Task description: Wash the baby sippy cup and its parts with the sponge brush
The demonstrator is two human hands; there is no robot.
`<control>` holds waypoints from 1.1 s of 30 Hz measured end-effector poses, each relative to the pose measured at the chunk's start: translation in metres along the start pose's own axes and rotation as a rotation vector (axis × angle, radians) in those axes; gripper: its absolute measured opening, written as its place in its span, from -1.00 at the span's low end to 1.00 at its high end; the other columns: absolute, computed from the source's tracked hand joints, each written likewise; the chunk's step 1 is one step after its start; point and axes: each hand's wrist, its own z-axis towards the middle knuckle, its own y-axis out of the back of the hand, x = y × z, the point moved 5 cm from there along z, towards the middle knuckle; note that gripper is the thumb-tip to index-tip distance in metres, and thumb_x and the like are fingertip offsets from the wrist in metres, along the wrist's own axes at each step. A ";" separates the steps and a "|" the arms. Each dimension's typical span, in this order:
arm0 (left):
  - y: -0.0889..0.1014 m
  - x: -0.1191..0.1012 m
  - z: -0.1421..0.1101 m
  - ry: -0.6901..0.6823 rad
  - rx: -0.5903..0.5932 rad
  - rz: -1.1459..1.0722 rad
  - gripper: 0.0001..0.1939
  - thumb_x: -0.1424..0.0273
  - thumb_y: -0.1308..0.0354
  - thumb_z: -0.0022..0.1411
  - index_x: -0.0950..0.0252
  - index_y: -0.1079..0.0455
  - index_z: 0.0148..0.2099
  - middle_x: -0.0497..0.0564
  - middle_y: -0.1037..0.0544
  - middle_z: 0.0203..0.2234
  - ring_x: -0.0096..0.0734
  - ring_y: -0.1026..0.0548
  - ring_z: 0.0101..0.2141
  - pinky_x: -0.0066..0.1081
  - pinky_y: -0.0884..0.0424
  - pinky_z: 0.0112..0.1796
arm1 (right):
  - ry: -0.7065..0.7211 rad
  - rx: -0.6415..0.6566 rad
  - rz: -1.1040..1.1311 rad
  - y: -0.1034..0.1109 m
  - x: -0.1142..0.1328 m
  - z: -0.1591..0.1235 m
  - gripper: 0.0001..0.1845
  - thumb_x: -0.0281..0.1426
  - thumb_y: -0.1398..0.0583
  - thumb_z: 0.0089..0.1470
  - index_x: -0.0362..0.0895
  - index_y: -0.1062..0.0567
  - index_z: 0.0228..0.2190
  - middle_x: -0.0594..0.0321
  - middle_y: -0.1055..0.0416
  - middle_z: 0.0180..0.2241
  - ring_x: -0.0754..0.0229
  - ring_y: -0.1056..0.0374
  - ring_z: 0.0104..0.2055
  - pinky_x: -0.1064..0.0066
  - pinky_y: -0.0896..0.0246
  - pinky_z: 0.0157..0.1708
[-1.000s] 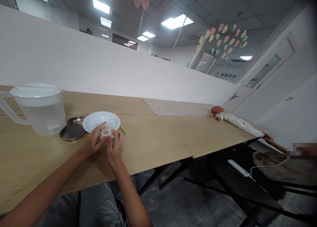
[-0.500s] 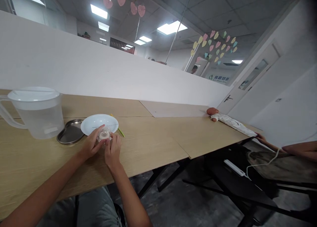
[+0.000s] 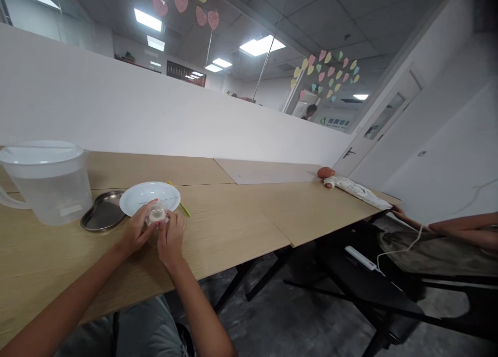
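Both hands are closed around a baby bottle top, a small clear dome with a whitish ring, held just in front of the white bowl. My left hand grips it from the left, thumb along the near side. From the right, my right hand pinches its near edge with the fingertips. A thin dark line shows across the bowl. Behind the bowl's right side lies a yellow-green stick, partly hidden. The bowl stands beside a metal kidney dish.
A translucent lidded pitcher stands at the table's left. Far right on the table lies a doll wrapped in white cloth, with another person's hand at its end. A black chair holds a white power strip.
The whole view has shifted slightly left, as my head turned a little. Both hands keep their hold on the bottle top, with hardly any change in the fingers.
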 end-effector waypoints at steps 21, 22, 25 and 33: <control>0.002 0.007 0.000 0.007 0.015 0.062 -0.43 0.09 0.07 0.31 0.35 -0.16 0.22 0.26 -0.43 0.09 -0.03 -0.42 0.08 -0.14 -0.37 0.07 | 0.127 0.043 -0.136 -0.004 0.003 0.004 -0.68 -0.32 0.13 0.33 -0.16 -0.33 -0.12 0.06 -0.40 -0.17 0.06 -0.27 -0.14 0.18 -0.14 -0.13; 0.002 0.007 0.000 0.013 0.022 0.062 -0.43 0.09 0.07 0.31 0.35 -0.15 0.22 0.26 -0.43 0.09 -0.03 -0.42 0.08 -0.14 -0.36 0.08 | 0.152 0.044 -0.148 -0.004 0.003 0.004 -0.69 -0.32 0.14 0.33 -0.16 -0.33 -0.13 0.06 -0.40 -0.17 0.06 -0.27 -0.14 0.19 -0.13 -0.14; 0.003 0.007 0.000 0.027 0.039 0.053 -0.42 0.08 0.07 0.30 0.35 -0.15 0.22 0.25 -0.42 0.09 -0.03 -0.41 0.09 -0.14 -0.36 0.08 | 0.198 0.050 -0.169 -0.004 0.001 0.006 -0.67 -0.30 0.16 0.33 -0.16 -0.33 -0.14 0.06 -0.40 -0.19 0.06 -0.27 -0.17 0.20 -0.12 -0.17; 0.008 0.014 0.001 0.053 0.050 0.061 -0.42 0.06 0.04 0.30 0.33 -0.18 0.21 0.20 -0.43 0.09 -0.04 -0.41 0.08 -0.15 -0.34 0.08 | 0.244 0.085 -0.193 -0.012 -0.006 0.012 -0.64 -0.29 0.15 0.32 -0.18 -0.35 -0.14 0.07 -0.38 -0.23 0.06 -0.26 -0.19 0.21 -0.12 -0.17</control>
